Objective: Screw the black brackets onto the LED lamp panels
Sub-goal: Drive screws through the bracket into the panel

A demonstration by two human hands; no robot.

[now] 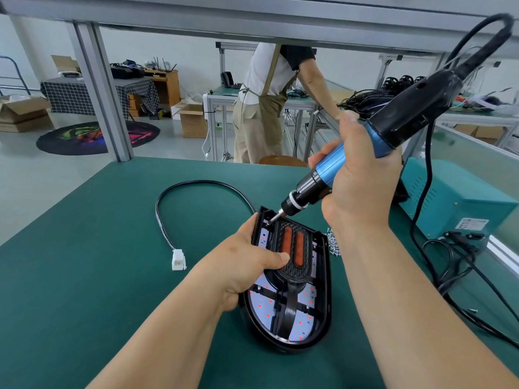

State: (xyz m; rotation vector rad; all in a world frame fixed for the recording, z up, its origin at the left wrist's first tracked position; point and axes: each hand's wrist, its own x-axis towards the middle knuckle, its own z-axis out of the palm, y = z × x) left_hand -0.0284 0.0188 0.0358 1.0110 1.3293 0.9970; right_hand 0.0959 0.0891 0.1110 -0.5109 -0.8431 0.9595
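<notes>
Left hand [244, 265] grips the lamp panel [262, 306] edge, thumb on black bracket [289, 304]; right hand [359, 178] holds screwdriver [328, 167].

Screws [334, 244] partly hidden behind the right arm [373, 265]. Head of bystander [264, 108] masked by frame beam [252, 26]; supply-box label [473, 223] illegible.

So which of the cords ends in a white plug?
The black cord looping left of the lamp; the other cords lie right, by the blue box.
</notes>
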